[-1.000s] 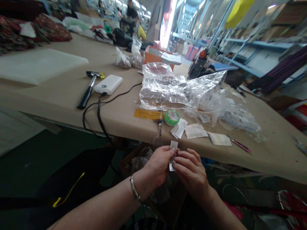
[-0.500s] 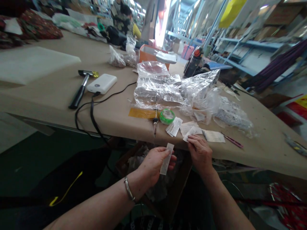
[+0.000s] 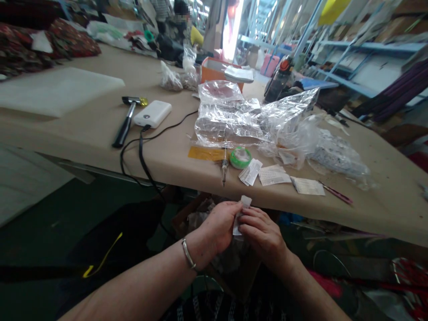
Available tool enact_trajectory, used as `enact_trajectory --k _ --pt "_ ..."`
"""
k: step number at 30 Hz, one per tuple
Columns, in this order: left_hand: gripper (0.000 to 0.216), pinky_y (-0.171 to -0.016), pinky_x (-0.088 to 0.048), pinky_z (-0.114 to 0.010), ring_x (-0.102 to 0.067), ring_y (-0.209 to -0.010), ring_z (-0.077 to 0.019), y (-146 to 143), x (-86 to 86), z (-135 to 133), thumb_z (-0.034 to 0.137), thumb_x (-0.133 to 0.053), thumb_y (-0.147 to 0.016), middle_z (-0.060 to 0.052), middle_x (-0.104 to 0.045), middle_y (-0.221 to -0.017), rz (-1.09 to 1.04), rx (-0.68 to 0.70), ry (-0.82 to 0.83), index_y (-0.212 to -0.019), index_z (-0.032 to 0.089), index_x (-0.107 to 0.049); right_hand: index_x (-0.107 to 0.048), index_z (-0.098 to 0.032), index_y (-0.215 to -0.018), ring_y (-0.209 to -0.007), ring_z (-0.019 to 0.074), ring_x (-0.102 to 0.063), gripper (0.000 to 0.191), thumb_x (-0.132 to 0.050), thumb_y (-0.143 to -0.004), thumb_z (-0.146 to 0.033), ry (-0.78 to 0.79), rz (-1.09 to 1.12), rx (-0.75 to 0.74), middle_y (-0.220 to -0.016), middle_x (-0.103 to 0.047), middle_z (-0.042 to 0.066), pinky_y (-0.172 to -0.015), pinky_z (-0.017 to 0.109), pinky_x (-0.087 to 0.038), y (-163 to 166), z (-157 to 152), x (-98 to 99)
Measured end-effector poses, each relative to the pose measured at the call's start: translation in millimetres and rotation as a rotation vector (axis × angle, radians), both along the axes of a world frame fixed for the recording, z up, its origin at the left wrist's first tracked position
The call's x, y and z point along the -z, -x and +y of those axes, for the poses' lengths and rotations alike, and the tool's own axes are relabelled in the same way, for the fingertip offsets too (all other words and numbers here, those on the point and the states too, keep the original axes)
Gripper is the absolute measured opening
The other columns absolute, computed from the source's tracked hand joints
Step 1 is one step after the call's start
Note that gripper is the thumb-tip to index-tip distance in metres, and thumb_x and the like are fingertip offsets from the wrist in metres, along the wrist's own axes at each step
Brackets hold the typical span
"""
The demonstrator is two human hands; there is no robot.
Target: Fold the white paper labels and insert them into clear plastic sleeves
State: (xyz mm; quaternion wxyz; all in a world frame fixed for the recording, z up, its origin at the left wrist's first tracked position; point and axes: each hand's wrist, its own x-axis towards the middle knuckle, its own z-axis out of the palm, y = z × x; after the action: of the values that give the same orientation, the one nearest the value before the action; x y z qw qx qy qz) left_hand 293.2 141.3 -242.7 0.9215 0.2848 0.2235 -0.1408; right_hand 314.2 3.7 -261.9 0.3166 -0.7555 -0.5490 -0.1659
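Note:
A narrow, translucent white strip (image 3: pixel 236 226) is pinched in my left hand (image 3: pixel 219 225), just in front of the table edge. My right hand (image 3: pixel 264 234) meets it from the right, fingers bent over a small white label (image 3: pixel 246 201) at the strip. The fingers hide where label and strip touch. On the table edge beyond lie a fan of printed labels (image 3: pixel 250 172), a second stack of labels (image 3: pixel 274 175) and a third stack (image 3: pixel 308 186). Pink-handled tweezers (image 3: pixel 337 194) rest at the right of these.
A soldering-iron-like pen tool (image 3: pixel 224 171) points toward me beside a green tape roll (image 3: pixel 240 158). Clear plastic bags (image 3: pixel 230 120) lie behind. Leftward are a hammer (image 3: pixel 126 122), a white power bank (image 3: pixel 153 114) and a black cable (image 3: pixel 142 156). An open box (image 3: pixel 194 216) stands below the edge.
My right hand has left the label stack, carrying a small white label down and left to the strip in my left hand. The view has shifted slightly, moving the table items rightward.

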Motion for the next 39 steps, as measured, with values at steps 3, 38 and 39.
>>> enact_trajectory --k 3,38,39 --pt "0.006 -0.047 -0.041 -0.018 -0.055 -0.053 -0.009 1.9 -3.8 0.7 0.007 -0.059 -0.072 -0.007 -0.062 -0.065 -0.004 0.02 -0.06 -0.067 0.007 -0.063 -0.063 -0.02 -0.097 -0.111 0.02 -0.058 0.018 -0.049 -0.087 -0.012 0.012 0.0 -0.021 -0.098 -0.069 0.006 -0.097 0.042 -0.047 1.2 -1.2 -4.6" --pt "0.006 -0.046 -0.039 -0.017 -0.053 -0.052 -0.0078 9.1 2.7 3.5 0.008 -0.063 -0.068 -0.004 -0.061 -0.062 0.035 -0.104 -0.148 -0.062 0.009 -0.062 -0.064 -0.02 -0.095 -0.108 0.021 -0.059 0.017 -0.051 -0.086 -0.012 -0.027 -0.007 0.023 -0.098 -0.069 0.007 -0.093 0.043 -0.047 11.0 10.5 4.1" --pt "0.006 -0.047 -0.039 -0.017 -0.053 -0.052 -0.008 9.7 3.3 4.6 0.008 -0.062 -0.068 -0.004 -0.061 -0.062 0.032 -0.114 -0.165 -0.062 0.009 -0.062 -0.064 -0.02 -0.094 -0.108 0.0207 -0.059 0.017 -0.05 -0.086 -0.012 -0.018 -0.005 0.022 -0.099 -0.069 0.007 -0.094 0.043 -0.047 11.1 11.5 4.3"
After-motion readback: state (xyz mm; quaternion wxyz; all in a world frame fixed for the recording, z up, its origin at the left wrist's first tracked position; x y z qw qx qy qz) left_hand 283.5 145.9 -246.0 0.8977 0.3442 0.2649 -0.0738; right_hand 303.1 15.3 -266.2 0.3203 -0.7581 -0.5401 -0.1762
